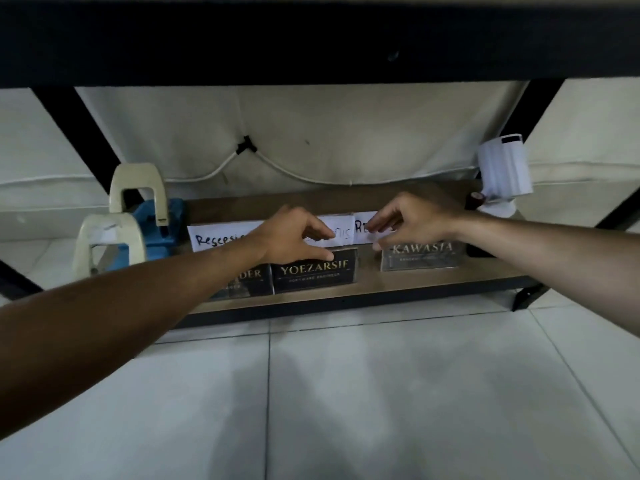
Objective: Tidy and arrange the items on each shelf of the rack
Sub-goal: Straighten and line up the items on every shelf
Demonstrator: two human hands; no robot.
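My left hand (pixel 294 233) pinches the YOEZARSIF nameplate (pixel 315 271); right hand (pixel 412 220) pinches a white card (pixel 363 226). Tape dispensers (pixel 114 237) at 9 o'clock, masks (pixel 505 168) at 2.

Pale tiled floor (pixel 381 393), cream wall (pixel 311 126)

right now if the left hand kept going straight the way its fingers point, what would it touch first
Most likely the white handwritten paper sign standing behind the YOEZARSIF nameplate. The left hand reaches over that plate with fingertips almost at the paper; depth is hard to judge from one view.
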